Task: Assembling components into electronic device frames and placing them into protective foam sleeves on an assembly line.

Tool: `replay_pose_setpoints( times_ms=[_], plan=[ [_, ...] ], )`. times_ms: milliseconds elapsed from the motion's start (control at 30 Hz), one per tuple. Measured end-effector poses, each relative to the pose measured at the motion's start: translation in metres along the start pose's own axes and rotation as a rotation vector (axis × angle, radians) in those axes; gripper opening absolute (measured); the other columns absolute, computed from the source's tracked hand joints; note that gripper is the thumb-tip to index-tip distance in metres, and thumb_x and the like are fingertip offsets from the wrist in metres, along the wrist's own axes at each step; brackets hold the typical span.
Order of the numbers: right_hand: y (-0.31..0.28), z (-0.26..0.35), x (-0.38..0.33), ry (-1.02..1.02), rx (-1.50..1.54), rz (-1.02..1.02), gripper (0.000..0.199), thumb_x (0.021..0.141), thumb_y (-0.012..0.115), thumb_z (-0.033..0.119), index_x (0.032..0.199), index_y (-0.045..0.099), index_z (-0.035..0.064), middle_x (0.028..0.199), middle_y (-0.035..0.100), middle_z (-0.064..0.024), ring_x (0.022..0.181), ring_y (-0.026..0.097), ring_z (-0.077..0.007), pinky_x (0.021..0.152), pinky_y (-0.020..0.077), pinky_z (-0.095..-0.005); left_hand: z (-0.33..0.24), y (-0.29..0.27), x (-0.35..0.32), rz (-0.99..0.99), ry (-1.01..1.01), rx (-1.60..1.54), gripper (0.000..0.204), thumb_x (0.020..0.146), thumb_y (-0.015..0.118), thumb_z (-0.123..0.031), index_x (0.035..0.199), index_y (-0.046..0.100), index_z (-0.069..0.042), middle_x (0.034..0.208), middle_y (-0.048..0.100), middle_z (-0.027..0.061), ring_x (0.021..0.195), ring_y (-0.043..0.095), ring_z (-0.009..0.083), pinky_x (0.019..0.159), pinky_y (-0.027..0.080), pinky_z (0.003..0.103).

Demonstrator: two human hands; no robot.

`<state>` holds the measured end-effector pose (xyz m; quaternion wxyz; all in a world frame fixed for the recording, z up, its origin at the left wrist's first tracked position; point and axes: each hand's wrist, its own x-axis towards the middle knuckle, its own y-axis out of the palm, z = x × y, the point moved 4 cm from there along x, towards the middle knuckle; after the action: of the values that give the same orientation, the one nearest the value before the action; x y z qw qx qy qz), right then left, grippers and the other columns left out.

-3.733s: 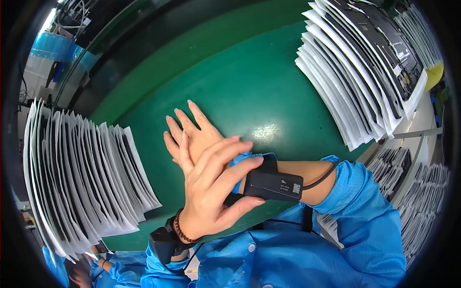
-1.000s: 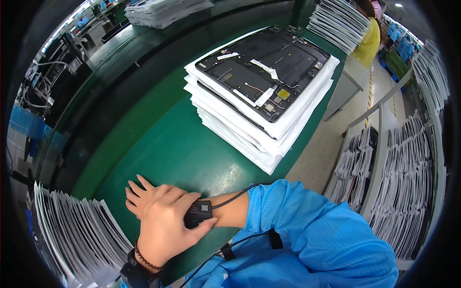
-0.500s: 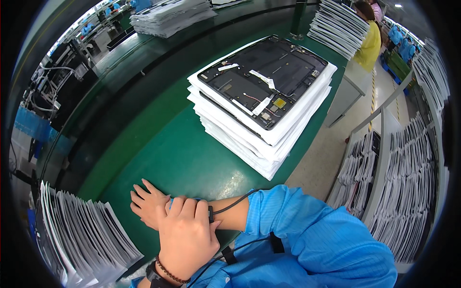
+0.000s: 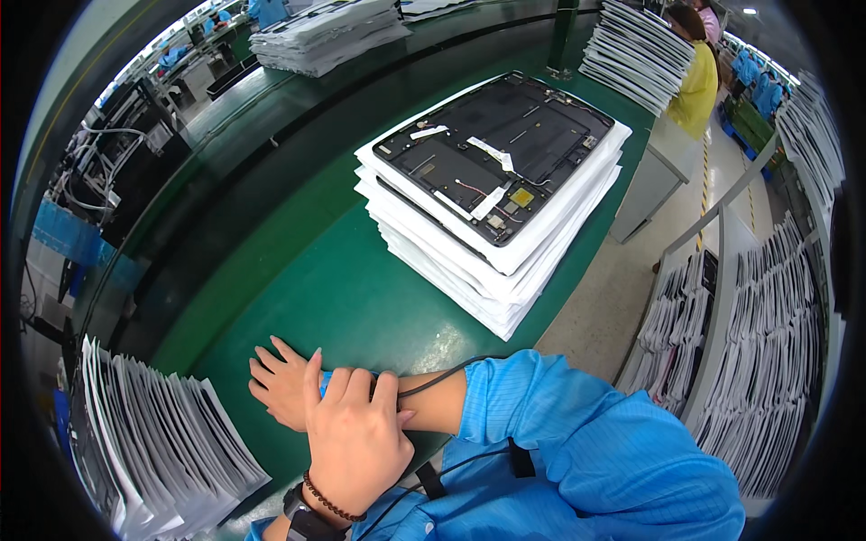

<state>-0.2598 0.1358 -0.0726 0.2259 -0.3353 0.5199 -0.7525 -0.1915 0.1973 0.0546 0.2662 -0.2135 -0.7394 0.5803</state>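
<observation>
My right arm, in a blue sleeve, reaches across to the left over the green table. My right hand [image 4: 281, 389] is open, its fingers spread and nothing held. My left hand [image 4: 356, 440], with a dark bead bracelet [image 4: 327, 501] and a black watch [image 4: 305, 521] on its wrist, is closed over the right wrist. Its fingers rest on a blue wrist strap [image 4: 326, 382], mostly hidden beneath them, from which a black cord [image 4: 442, 374] runs. Beyond the hands, untouched, a black laptop cover [image 4: 505, 153] with small wires and white tape tops a pile of white sleeves [image 4: 451, 270].
White-sleeved panels [image 4: 171, 442] stand in a row at the near left. Another stack [image 4: 329, 36] lies at the far left, and one more [image 4: 636, 54] at the far right. Racks with sleeved panels [image 4: 758, 343] line the right. A person in yellow [image 4: 695, 90] stands beyond.
The left index finger has lifted and straightened beside the strap, while the other fingers stay over the wrist. The black clip seen earlier is now covered. The view has shifted slightly.
</observation>
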Motion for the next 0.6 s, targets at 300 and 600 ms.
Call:
replay_pose_setpoints(
  times_ms=[300,600],
  plan=[
    [0.003,-0.007,0.001,0.024,0.02,-0.003,0.056,0.09,0.066,0.04,0.136,0.057,0.0104,0.145,0.051,-0.0152,0.142,0.038,-0.0361,0.12,0.0215,-0.0591,0.003,0.011,0.009,-0.027,-0.002,0.005,0.032,0.07,0.078,-0.016,0.095,0.067,0.0,0.081,0.058,0.011,0.088,0.059,0.0293,0.112,0.031,0.058],
    [-0.009,-0.001,0.009,-0.043,0.099,-0.046,0.057,0.087,0.07,0.039,0.134,0.059,0.0089,0.142,0.054,-0.0167,0.139,0.042,-0.0369,0.118,0.0258,-0.0588,0.007,0.004,-0.001,-0.023,0.052,0.003,0.04,0.074,0.077,-0.024,0.108,0.068,-0.005,0.093,0.06,0.0115,0.096,0.059,0.0319,0.112,0.031,0.06]
  ],
)
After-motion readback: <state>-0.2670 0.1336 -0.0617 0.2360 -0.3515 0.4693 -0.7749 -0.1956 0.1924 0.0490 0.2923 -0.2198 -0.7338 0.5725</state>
